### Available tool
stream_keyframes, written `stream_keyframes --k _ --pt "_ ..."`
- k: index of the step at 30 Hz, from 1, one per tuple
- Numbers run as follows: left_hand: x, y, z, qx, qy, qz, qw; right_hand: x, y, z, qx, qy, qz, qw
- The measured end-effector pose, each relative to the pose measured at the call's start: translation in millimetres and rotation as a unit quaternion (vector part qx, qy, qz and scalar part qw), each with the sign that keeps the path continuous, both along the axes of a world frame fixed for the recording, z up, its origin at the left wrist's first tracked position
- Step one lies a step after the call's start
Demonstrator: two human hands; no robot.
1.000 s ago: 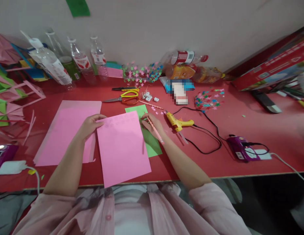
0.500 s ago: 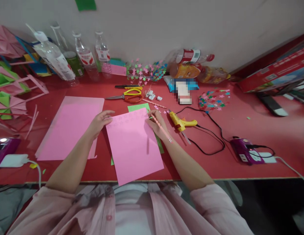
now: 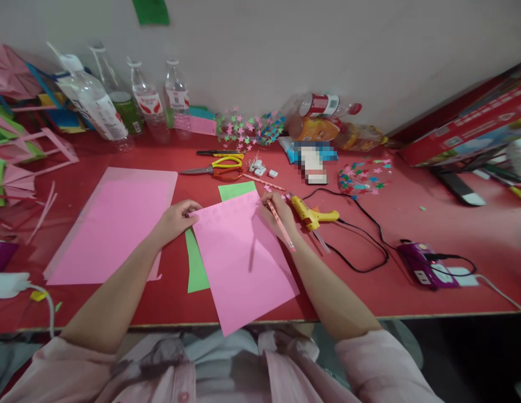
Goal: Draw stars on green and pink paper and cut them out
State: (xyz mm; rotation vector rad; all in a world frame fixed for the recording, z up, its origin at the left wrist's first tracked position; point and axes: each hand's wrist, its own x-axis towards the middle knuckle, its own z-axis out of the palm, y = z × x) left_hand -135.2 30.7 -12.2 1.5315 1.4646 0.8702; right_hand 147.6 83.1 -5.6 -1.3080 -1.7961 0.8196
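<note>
Pink sheet in both your hands, pencil along for the ride
From the head cam, your left hand [image 3: 178, 221] pinches the pink sheet [image 3: 246, 257] at its top-left corner; your right hand [image 3: 279, 215] is at the top-right, holding the pencil [image 3: 280, 225] too. The sheet's over some green paper [image 3: 197, 266], between the pink stack [image 3: 113, 224] and yellow glue gun [image 3: 313, 215].

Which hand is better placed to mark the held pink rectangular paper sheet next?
Likely the right hand: it holds the slim pink patterned pencil; the left hand holds the sheet by its corner.
</note>
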Motion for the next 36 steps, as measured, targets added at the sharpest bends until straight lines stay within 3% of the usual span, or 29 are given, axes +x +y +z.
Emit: stream_keyframes --k 8,13,16,19,24,27,32,36 --pt "4.9 -1.5 3.1 0.014 0.076 0.001 0.997 -3.7 -2.0 -10.1 0.032 -0.053 0.013 0.998" --pt "3.0 1.4 3.4 0.024 -0.016 0.018 0.999 -3.2 0.7 -1.3 0.081 -0.101 -0.01 0.992" --pt "3.1 4.9 -1.6 0.019 -0.061 0.025 0.998 -3.3 1.3 11.7 0.156 -0.203 -0.039 0.966" --pt "4.5 8.1 -7.1 0.021 -0.085 0.02 0.996 -14.5 3.5 23.6 0.206 -0.32 -0.026 0.924" --pt "4.9 9.6 -10.7 0.026 -0.086 0.013 0.996 -58.3 22.7 28.9 0.136 -0.456 0.032 0.879" --pt "4.0 9.0 -9.3 0.024 -0.073 0.008 0.997 -84.1 37.3 27.6 0.146 -0.482 0.065 0.861" --pt "5.4 7.1 -1.2 0.036 0.008 0.012 0.999 -105.1 64.4 34.6 0.13 -0.472 0.083 0.868" --pt "7.6 3.9 7.5 0.036 0.037 0.009 0.999 -111.4 92.6 37.5 0.142 -0.511 0.075 0.845"
